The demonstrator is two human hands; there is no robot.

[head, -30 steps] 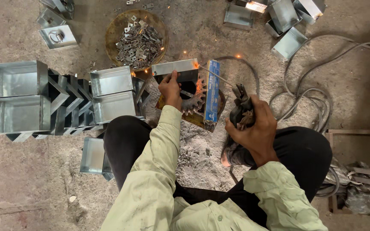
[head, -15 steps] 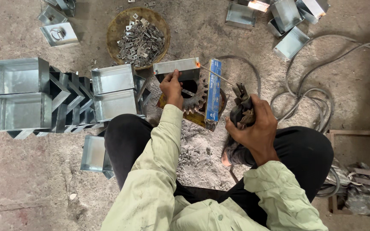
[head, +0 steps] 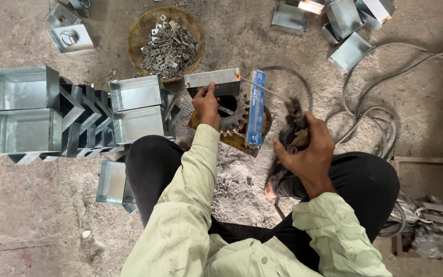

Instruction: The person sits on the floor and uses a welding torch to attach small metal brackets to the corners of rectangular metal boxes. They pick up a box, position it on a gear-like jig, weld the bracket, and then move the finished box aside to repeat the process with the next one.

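Note:
My left hand (head: pixel 207 105) presses on a small open metal box (head: pixel 212 81) that rests on a toothed gear wheel (head: pixel 233 114). My right hand (head: pixel 307 149) grips a dark welding electrode holder (head: pixel 294 125). Its thin rod (head: pixel 262 88) reaches up left to the box's right corner, where a small orange glow shows. A blue rod packet (head: pixel 255 112) lies upright between the two hands.
Stacks of shiny metal boxes (head: pixel 21 110) stand at left, with more boxes (head: pixel 137 105) beside the gear. A round pan of small metal pieces (head: pixel 167 43) sits at the top. Grey cables (head: pixel 370 115) loop at right. More boxes (head: pixel 347 23) lie top right.
The rod tip stays at the box's right corner, and the glow there has shrunk. Both hands keep their places.

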